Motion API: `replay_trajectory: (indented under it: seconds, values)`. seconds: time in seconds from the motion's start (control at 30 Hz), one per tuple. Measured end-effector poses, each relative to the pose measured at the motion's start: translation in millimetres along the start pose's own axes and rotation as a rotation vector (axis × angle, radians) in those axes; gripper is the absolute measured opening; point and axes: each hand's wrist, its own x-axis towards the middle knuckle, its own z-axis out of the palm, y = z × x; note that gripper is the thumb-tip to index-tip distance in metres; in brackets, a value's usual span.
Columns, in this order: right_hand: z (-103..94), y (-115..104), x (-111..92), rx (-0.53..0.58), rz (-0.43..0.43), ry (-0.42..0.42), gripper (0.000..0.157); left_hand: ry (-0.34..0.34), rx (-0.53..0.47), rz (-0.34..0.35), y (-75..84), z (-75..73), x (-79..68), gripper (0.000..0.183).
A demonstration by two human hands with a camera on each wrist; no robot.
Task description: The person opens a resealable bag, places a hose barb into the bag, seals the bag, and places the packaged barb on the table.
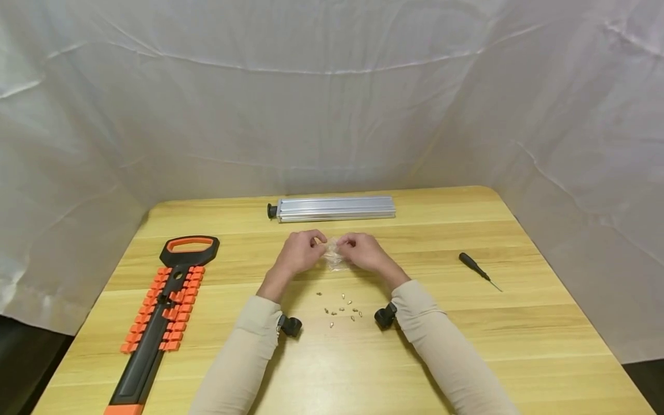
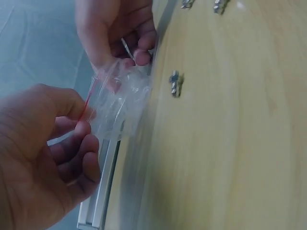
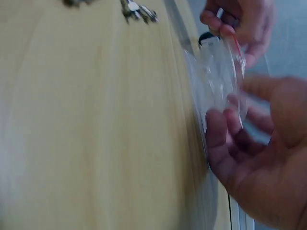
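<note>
A small clear zip bag (image 1: 335,262) with a red line along its mouth is stretched between both hands above the table. My left hand (image 1: 302,252) pinches one end of the bag's mouth between thumb and forefinger. On the other side, my right hand (image 1: 365,252) grips the bag with thumb and fingers; the plastic is crumpled there. In the left wrist view the bag (image 2: 120,103) looks empty. Several small brass-coloured metal fittings (image 1: 334,313) lie scattered on the table between the forearms, and one fitting (image 2: 174,84) shows close to the bag.
Behind the hands lies a silver aluminium profile (image 1: 337,208) with a black knob (image 1: 272,211). A black and orange rack-like tool (image 1: 155,323) is at the left. To the right rests a black-handled screwdriver (image 1: 474,266). Pale cloth (image 1: 332,115) encloses the wooden table (image 1: 441,230).
</note>
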Motion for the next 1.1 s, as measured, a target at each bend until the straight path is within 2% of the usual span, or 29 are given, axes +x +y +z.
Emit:
replay_trajectory:
  seconds: [0.1, 0.2, 0.33, 0.6, 0.73, 0.87, 1.1]
  values:
    - [-2.5, 5, -1, 0.012, -0.074, -0.03, 0.04, 0.001, -0.034, 0.016, -1.9, -0.8, 0.0, 0.018]
    - [-3.4, 8, -1, -0.033, -0.146, -0.02, 0.058, 0.0, -0.048, 0.027, -1.2, -2.7, 0.0, 0.019]
    - [-2.7, 11, -3, -0.097, -0.188, -0.012, 0.068, -0.019, -0.054, 0.014, 0.1, -2.9, 0.0, 0.02]
    - [-1.6, 12, -1, -0.144, -0.194, -0.044, 0.068, -0.024, -0.087, 0.01, -4.3, -2.5, -4.1, 0.025]
    - [-2.0, 11, -1, -0.158, -0.196, -0.045, 0.067, -0.012, -0.115, -0.023, -8.0, -4.1, -10.0, 0.027]
    - [-1.5, 9, -4, -0.18, -0.182, -0.028, 0.067, -0.016, -0.117, -0.045, -13.3, -5.9, -17.7, 0.023]
    - [2.6, 3, -9, -0.304, -0.174, 0.036, 0.064, -0.079, -0.089, -0.04, -20.4, -7.0, -28.0, 0.018]
